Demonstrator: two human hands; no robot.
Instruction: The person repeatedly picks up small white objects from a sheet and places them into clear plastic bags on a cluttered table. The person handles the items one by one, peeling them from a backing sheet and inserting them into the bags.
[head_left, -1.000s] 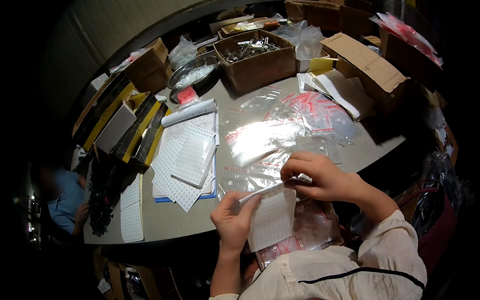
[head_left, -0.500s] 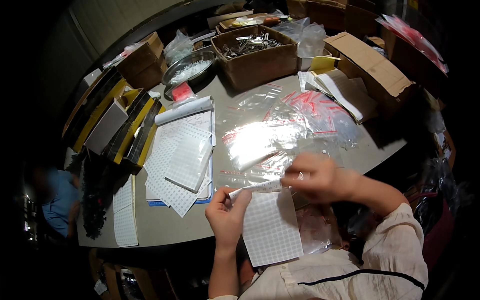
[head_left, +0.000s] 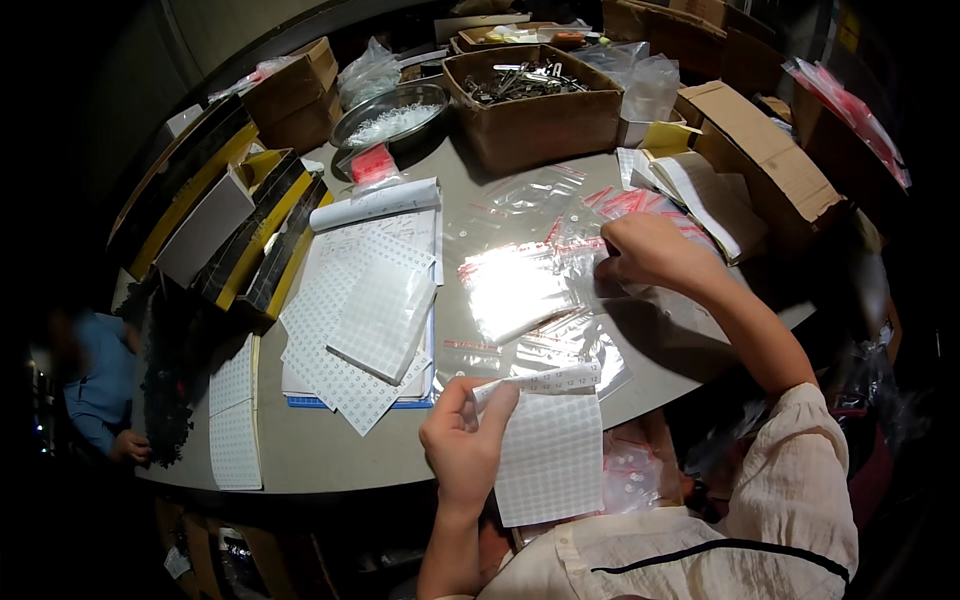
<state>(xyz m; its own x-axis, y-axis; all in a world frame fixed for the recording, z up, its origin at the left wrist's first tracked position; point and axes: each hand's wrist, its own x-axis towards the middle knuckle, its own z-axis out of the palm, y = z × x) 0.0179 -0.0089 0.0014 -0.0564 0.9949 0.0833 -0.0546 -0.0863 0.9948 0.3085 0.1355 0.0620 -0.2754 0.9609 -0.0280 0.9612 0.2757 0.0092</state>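
Thin dotted paper sheet (head_left: 550, 455), slick clear bags (head_left: 520, 285)
Left hand (head_left: 463, 440) pinches the sheet's folded top; right hand (head_left: 652, 250) curls over bags at 1 o'clock, grip impossible to tell.

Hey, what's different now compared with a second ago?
The right hand has left the sticker sheet and moved forward, away from the body, to the plastic bags. The left hand still holds the sheet; the notepad stayed put.

Dim toward every edge, brightest over the grey table (head_left: 350, 455). Closed off at upper left by a wall (head_left: 230, 40), apparently panelled but poorly lit. Dotted at far left with small white glints (head_left: 39, 392).
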